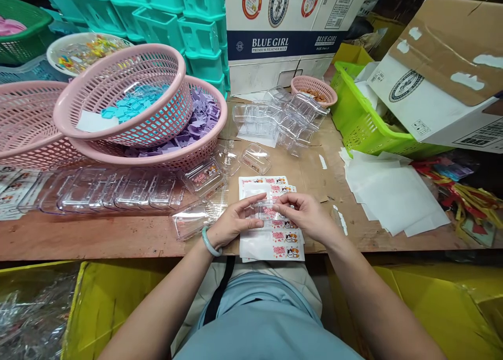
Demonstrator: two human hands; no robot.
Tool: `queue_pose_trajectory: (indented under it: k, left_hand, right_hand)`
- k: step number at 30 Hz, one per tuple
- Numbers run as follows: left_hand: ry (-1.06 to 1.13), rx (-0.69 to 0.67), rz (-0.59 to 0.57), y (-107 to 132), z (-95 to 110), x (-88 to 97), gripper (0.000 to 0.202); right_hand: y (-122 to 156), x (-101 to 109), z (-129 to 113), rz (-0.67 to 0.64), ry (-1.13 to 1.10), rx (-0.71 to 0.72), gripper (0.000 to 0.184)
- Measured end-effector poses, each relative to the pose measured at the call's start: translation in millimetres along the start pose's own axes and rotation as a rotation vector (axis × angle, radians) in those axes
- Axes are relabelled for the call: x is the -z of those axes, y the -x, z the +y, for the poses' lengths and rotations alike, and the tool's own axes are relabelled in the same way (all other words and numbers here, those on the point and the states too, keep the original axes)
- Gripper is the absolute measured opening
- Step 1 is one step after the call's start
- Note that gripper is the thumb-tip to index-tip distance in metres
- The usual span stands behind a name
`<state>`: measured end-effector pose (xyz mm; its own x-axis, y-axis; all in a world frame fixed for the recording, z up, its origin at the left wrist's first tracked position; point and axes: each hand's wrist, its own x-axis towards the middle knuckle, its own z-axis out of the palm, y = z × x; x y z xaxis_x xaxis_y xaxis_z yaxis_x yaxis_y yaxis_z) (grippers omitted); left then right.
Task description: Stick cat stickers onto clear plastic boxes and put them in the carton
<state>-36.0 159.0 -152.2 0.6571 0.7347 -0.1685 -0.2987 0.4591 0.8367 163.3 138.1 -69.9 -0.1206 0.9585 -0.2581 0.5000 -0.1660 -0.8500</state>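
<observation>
Over a stack of printed sticker sheets (pixel 255 251), my left hand (pixel 231 221), with a pale green bangle at the wrist, grips a small clear plastic box (pixel 253 211) between thumb and fingers. The fingers of my right hand (pixel 304 213) are pinched at the box's right end, on a pink-printed sticker (pixel 268 212). Whether the sticker is fully stuck down I cannot tell. The sheets carry rows of pink lettering with cartoon cats. Left of my hands lie clear boxes with stickers on them, among them one nearby box (pixel 204 177).
Pink baskets hold blue pieces (pixel 135 103) and purple pieces (pixel 200 113) at the left. A row of clear cases (pixel 118 189) lies before them. Clear packaging (pixel 283 116) is piled at the back. White paper sheets (pixel 393 197) and a green basket (pixel 353 103) stand right.
</observation>
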Motion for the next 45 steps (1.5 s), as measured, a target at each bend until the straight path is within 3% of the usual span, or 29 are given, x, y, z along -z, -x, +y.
queue_pose_trajectory:
  k: [15, 19, 23, 30, 45]
  left_hand:
    - [0.012, -0.023, 0.022, -4.2, -4.8, 1.4, 0.067]
    - [0.010, -0.012, 0.016, -4.2, -5.5, 3.2, 0.066]
    - [0.014, 0.009, 0.018, -3.4, -4.4, 4.6, 0.066]
    - [0.023, 0.022, 0.019, -3.4, -1.9, 3.9, 0.067]
    - [0.026, 0.002, 0.009, -4.0, -2.4, 5.2, 0.068]
  right_hand:
    - [12.3, -16.2, 9.6, 0.116, -0.089, 0.148, 0.024]
    - [11.0, -14.9, 11.3, 0.109, -0.208, 0.096, 0.024]
    - [8.9, -1.0, 6.6, 0.144, -0.335, 0.017, 0.029]
    - [4.7, 3.7, -3.9, -0.046, -0.355, -0.085, 0.034]
    - [1.5, 0.5, -3.4, -0.065, -0.241, -0.113, 0.037]
